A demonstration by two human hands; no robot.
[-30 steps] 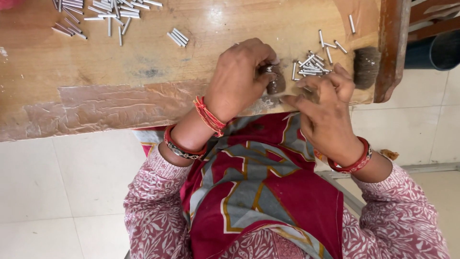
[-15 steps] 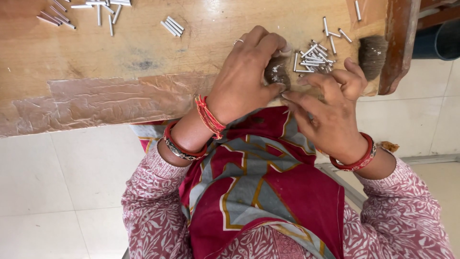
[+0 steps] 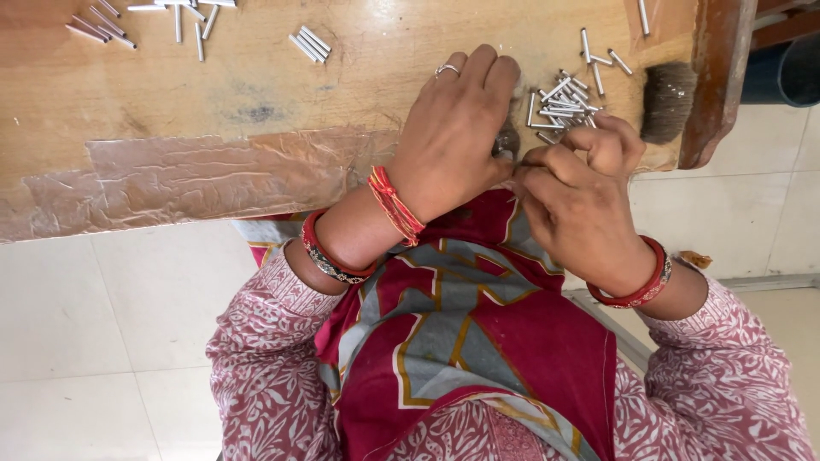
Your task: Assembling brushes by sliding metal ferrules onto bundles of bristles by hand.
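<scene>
My left hand [image 3: 453, 137] lies curled at the near edge of the wooden table [image 3: 213, 94], closed over a small dark bristle tuft [image 3: 508, 141] that shows only between its fingers. My right hand [image 3: 581, 201] meets it from the right, with thumb and forefinger pinched against the same tuft. What the pinch holds is mostly hidden. A loose pile of short silver metal tubes [image 3: 559, 107] lies on the table just beyond my right fingertips.
A larger dark bristle bundle [image 3: 666, 98] rests by the table's raised right rim [image 3: 717, 77]. More metal tubes lie scattered at the far left [image 3: 102, 30] and the far middle [image 3: 309, 43]. Brown tape [image 3: 196, 175] covers the near edge. Below are my lap and a tiled floor.
My left hand slid forward and closed further over the tuft. My right hand's spread fingers curled into a pinch beside it, nearer the tube pile.
</scene>
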